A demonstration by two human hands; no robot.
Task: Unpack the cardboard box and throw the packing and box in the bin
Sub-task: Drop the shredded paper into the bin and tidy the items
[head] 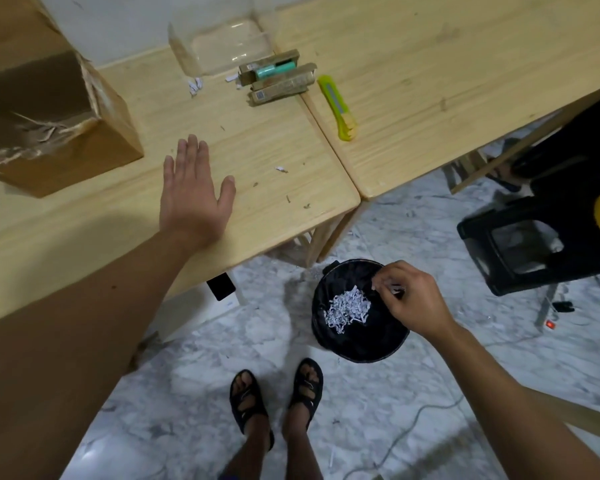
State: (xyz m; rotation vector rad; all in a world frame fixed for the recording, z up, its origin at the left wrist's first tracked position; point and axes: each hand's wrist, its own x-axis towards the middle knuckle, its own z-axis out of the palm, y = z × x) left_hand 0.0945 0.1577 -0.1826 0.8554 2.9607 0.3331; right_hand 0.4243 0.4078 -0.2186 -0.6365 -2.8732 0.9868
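An open cardboard box [45, 126] with torn edges stands at the left end of the wooden table [274, 202]. My left hand [194, 192] lies flat and open on the table, just right of the box. A black bin [357, 337] sits on the floor below the table's corner, with shredded white paper packing [349, 310] inside. My right hand [409, 299] hovers over the bin's right rim, fingers pinched on a few paper shreds [395, 289].
Small brown product boxes with a teal item [278, 76], a clear plastic container [222, 39] and a yellow-green box cutter [336, 105] lie on the table. A black stool [520, 247] stands right of the bin. Cables and paper scraps litter the marble floor.
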